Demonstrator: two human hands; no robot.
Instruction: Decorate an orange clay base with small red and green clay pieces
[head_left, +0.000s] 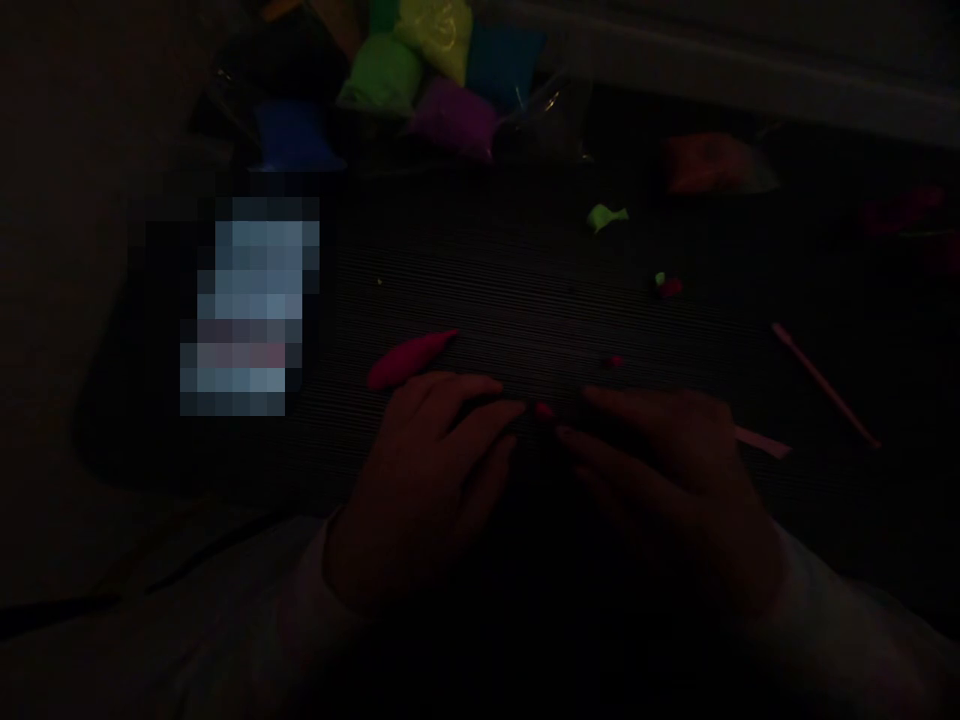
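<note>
The scene is very dark. My left hand (427,460) and my right hand (660,460) rest close together on a dark ribbed mat (525,290), fingertips meeting around a tiny pink clay piece (543,409). Both hands' fingers are curled in toward it in a pinch. A longer pink clay roll (411,360) lies just beyond my left hand. A pink stick tool (761,440) pokes out from under my right hand; whether the hand holds it is unclear.
Bags of coloured clay (420,70) in green, blue and purple sit at the back. A green clay scrap (606,216), a small red-green bit (666,285) and a thin pink modelling stick (825,385) lie on the mat. A blurred lit screen (247,305) is on the left.
</note>
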